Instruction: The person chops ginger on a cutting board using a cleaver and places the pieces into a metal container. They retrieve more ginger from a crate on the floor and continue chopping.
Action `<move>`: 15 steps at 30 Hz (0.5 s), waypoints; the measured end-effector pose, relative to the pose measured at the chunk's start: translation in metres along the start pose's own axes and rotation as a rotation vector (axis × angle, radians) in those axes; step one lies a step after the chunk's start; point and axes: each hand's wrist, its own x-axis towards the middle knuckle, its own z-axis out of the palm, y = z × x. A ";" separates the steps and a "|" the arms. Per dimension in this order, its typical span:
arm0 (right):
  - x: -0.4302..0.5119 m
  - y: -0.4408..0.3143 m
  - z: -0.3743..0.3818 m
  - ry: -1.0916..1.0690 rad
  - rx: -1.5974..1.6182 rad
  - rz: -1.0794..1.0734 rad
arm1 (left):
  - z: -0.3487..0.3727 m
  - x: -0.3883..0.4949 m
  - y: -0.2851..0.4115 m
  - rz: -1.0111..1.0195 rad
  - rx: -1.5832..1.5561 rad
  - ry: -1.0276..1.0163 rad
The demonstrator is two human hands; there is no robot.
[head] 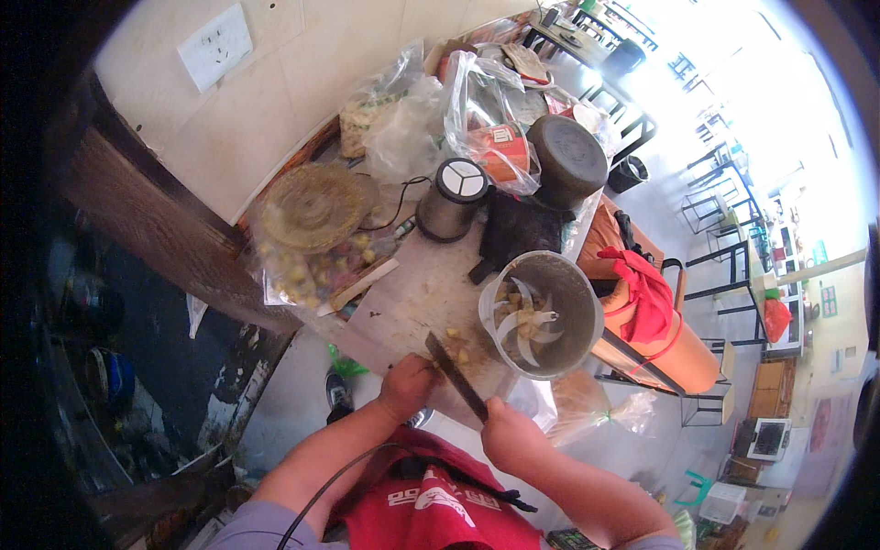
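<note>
My right hand [509,432] is closed round the handle of a knife [455,377], its dark blade slanting up and left over a worn cutting board [419,295]. Close to the blade, my left hand [410,385] rests at the board's near edge with fingers curled; whether it holds anything cannot be told. Small yellowish pieces [463,356] lie on the board just past the blade. To the right stands a round grey container [590,328] with curved white blades inside and more pieces at its bottom.
Beyond the board are a black-rimmed cylindrical device [450,206], an upturned dark pot [570,158], plastic bags [405,137] and a round woven mat [313,206]. An orange cylinder [674,357] with a red cloth [639,295] stands right. Tables and stools fill the room behind.
</note>
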 end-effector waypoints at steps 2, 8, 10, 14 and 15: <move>0.005 0.004 0.008 0.019 0.050 -0.007 | 0.000 0.001 0.000 0.010 -0.016 0.015; 0.040 0.000 0.052 0.157 0.060 -0.070 | -0.003 -0.003 -0.003 -0.003 0.014 -0.026; 0.039 0.001 0.060 0.181 0.037 -0.094 | -0.004 -0.003 -0.003 0.002 -0.002 0.002; 0.020 0.011 0.054 0.254 -0.030 -0.166 | 0.000 0.000 -0.002 -0.070 0.015 -0.032; 0.010 0.015 0.053 0.260 -0.037 -0.173 | -0.001 0.000 -0.002 -0.085 0.014 -0.043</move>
